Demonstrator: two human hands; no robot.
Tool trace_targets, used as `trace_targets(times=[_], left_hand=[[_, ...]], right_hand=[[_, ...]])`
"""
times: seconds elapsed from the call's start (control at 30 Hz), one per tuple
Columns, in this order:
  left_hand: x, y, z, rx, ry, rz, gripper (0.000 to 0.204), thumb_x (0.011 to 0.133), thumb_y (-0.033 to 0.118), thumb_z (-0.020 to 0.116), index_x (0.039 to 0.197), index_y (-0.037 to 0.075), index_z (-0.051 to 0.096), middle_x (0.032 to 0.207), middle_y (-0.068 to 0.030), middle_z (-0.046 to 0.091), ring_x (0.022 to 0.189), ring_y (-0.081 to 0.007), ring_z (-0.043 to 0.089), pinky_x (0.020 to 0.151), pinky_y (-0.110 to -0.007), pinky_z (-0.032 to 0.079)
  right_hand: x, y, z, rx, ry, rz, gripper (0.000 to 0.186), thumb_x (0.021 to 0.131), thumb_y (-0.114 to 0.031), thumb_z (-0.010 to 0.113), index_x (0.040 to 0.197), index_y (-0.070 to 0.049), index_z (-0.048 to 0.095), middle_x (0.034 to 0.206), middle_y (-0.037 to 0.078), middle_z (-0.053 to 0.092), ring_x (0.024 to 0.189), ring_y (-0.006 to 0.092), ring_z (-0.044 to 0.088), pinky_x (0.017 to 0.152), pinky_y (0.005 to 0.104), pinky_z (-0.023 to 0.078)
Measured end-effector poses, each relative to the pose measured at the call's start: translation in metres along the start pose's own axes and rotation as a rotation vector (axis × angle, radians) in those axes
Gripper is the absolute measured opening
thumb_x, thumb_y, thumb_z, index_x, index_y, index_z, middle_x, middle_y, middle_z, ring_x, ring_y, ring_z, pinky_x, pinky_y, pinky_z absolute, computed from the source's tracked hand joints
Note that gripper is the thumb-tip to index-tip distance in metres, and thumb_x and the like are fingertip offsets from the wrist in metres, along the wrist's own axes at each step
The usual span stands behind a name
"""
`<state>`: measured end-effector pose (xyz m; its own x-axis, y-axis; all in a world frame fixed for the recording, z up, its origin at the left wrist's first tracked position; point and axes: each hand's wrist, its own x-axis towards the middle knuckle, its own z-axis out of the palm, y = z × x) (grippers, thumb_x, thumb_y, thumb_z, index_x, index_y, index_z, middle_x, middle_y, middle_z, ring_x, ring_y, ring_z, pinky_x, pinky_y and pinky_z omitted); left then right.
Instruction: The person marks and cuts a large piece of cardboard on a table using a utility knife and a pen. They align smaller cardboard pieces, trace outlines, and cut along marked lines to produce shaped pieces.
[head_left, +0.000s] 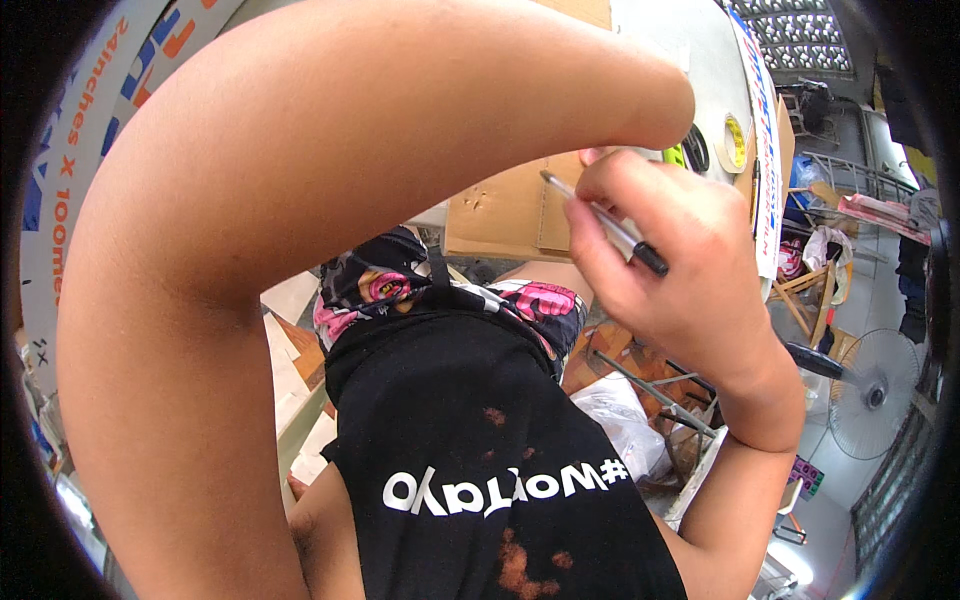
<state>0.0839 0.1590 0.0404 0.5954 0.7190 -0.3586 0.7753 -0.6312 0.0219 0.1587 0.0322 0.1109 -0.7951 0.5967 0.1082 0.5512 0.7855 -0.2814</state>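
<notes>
At far left a white printed panel curves along the rim of my view. My left forearm crosses in front of me, elbow bent, likely to bring that arm over the worktop. The left hand itself is hidden beyond the bent wrist, so I cannot tell whether its fingers are clenched, released or grasping something.

Below the forearm, the brown cardboard lies flat at the near edge of the worktop, close to me and probably put there for easy reach. The pen is in my right hand, its tip angled up and left, off the surface and in front of the cardboard. My right fingers grasp the clear barrel, the dark end leaning back toward my palm; I judge that slant suits marking.

Just beyond my knuckles sit a black ring and a yellow tape roll, perhaps kept handy. A long white printed carton lines the worktop's right side, and farther right stands a fan, presumably for air.
</notes>
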Motion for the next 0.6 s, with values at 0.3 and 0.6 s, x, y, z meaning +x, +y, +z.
trace_targets(times=[0.3, 0.6], left_hand=[[0.014, 0.000, 0.006, -0.095, 0.035, 0.023, 0.051, 0.067, 0.022, 0.098, 0.115, 0.016, 0.082, 0.110, -0.0045, 0.080, 0.107, -0.0242, 0.074, 0.091, -0.035, 0.059], [0.005, -0.014, 0.012, -0.129, 0.064, -0.031, 0.051, 0.066, 0.022, 0.099, 0.115, 0.017, 0.082, 0.108, -0.0050, 0.080, 0.106, -0.0249, 0.074, 0.091, -0.035, 0.059]], right_hand=[[0.014, -0.006, 0.003, -0.152, -0.214, -0.047, 0.011, 0.083, -0.001, 0.073, 0.087, -0.001, 0.063, 0.069, 0.016, 0.061, 0.065, 0.0358, 0.064, 0.062, 0.0448, 0.051], [0.003, -0.047, -0.048, 0.031, -0.253, 0.070, 0.011, 0.069, -0.002, 0.075, 0.078, -0.005, 0.069, 0.069, 0.011, 0.064, 0.060, 0.0305, 0.063, 0.057, 0.0378, 0.047]])
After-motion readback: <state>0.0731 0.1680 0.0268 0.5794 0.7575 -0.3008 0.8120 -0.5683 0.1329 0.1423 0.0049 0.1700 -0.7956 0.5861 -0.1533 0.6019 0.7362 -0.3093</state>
